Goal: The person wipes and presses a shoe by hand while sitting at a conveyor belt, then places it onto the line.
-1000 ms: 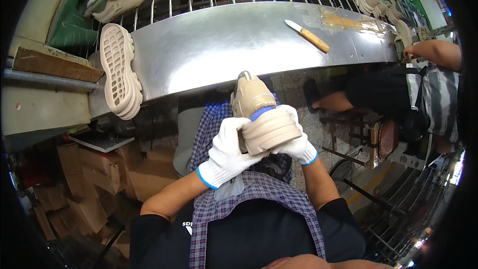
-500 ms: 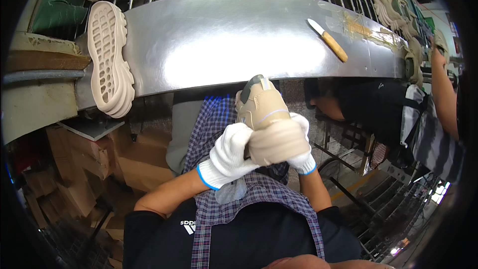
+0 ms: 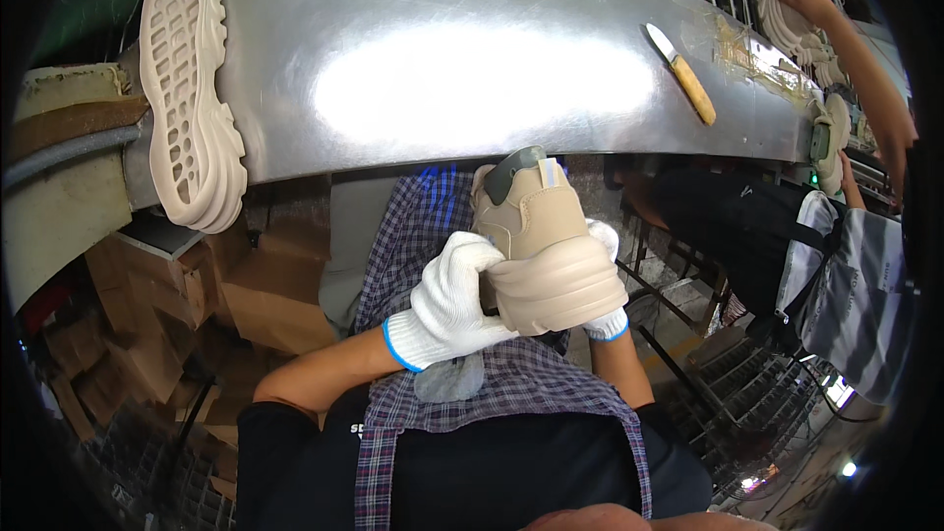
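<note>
Between my two white-gloved hands is a beige sneaker [image 3: 551,226], held over my lap with its heel toward me and its thick ridged sole [image 3: 558,287] at the near end. My left hand [image 3: 454,297] grips the sole's left side, thumb and fingers closed on it. Around the right side wraps my right hand [image 3: 605,320], mostly hidden behind the shoe. A dark green lining shows at the collar. On the metal bench's left end lies a loose beige sole [image 3: 192,103], its honeycomb face up.
A knife with a wooden handle [image 3: 693,90] lies on the right part of the metal bench [image 3: 295,69]. Metal rollers run behind it. At right, a co-worker's arm [image 3: 865,59] reaches toward several shoes. Cardboard boxes [image 3: 275,295] stand low at left.
The sneaker has shifted slightly right and looks sharper, its heel still toward me. My view has moved, so the bench sits higher. The co-worker's arm now reaches farther up over the shoes.
</note>
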### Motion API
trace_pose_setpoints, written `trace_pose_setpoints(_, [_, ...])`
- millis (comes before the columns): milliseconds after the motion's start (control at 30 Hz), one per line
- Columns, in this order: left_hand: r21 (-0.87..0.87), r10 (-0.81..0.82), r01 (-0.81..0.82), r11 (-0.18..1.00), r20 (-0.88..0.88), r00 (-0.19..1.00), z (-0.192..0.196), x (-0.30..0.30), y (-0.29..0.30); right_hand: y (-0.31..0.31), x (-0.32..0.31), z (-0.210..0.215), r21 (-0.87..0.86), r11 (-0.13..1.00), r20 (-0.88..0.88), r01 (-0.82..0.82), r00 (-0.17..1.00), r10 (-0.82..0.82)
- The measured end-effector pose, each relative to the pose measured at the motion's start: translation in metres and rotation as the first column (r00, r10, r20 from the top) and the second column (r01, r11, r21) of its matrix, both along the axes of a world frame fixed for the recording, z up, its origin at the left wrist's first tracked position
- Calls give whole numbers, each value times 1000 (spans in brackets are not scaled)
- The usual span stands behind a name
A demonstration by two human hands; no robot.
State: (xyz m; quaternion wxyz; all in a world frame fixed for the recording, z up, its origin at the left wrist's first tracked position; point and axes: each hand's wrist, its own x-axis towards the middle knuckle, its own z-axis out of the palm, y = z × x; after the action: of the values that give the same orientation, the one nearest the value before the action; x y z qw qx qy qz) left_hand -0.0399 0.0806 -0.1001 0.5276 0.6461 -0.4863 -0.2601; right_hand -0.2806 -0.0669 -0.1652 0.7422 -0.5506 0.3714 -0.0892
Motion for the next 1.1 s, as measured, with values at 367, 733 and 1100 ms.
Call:
trace_pose_setpoints(367, [275,-19,67,959,-174,985,27,29,2,-15,33,29,-87,996,237,-1,971,21])
trace_pose_setpoints(733, [-188,-242,156,970,-825,511,6,81,-12,39,81,85,-677,722,328,-143,820,469])
trace_pose_setpoints(1100, [-261,-296,145,955,-772,562,37,66,-19,23,68,93,-691,691,214,-212,853,476])
